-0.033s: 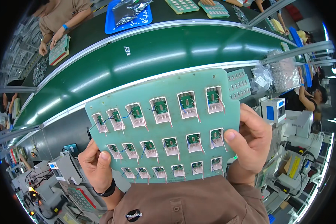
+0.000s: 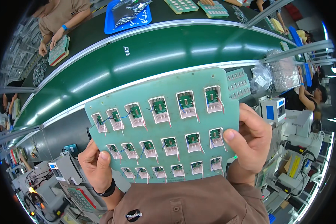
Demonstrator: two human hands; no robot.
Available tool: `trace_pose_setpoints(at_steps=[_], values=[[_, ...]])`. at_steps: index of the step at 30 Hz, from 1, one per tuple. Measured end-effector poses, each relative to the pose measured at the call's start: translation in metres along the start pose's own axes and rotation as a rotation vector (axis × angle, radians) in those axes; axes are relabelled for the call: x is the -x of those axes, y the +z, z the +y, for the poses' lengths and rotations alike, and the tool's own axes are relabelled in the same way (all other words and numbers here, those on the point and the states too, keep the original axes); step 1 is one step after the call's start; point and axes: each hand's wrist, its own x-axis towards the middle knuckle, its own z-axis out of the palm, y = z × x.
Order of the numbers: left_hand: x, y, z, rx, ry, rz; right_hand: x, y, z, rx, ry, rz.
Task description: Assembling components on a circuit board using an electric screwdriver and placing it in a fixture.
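Note:
A pale green tray (image 2: pixel 158 136) is held up in front of my chest, its face tilted toward me. Three rows of cut-outs in it hold white plastic housings (image 2: pixel 162 118), each with a small green circuit board (image 2: pixel 160 106). Thin blue, red and white wires stick out of the housings. My left hand (image 2: pixel 97 167) grips the tray's lower left edge, thumb on the face and fingers hidden behind. At the right edge my right hand (image 2: pixel 251 141) pinches it in the same way, thumb on the face near the end of the middle row.
Beyond the tray runs a green conveyor belt (image 2: pixel 168 48) with a small silver scrap (image 2: pixel 126 50) on it. A blue tray (image 2: pixel 107 22) lies past it. Co-workers sit along the far side. Bench machines (image 2: pixel 274 111) stand at my right and left (image 2: pixel 65 172). Another green tray (image 2: pixel 238 84) lies behind mine.

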Motion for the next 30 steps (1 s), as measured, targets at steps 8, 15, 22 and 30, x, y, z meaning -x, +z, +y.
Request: trace_pose_setpoints(at_steps=[8,15,22,30], values=[[0.007,-0.008,-0.005,0.049,-0.021,-0.011,0.006,0.002,0.0,-0.006,0.022,-0.002],[0.009,-0.011,-0.006,0.057,-0.031,-0.009,0.007,0.01,0.001,-0.08,0.045,0.026],[0.01,-0.025,0.001,0.099,-0.032,-0.011,0.01,0.025,0.004,-0.158,0.081,0.026],[0.014,-0.046,0.006,0.138,0.001,0.0,0.016,0.042,0.012,-0.151,0.087,-0.017]])
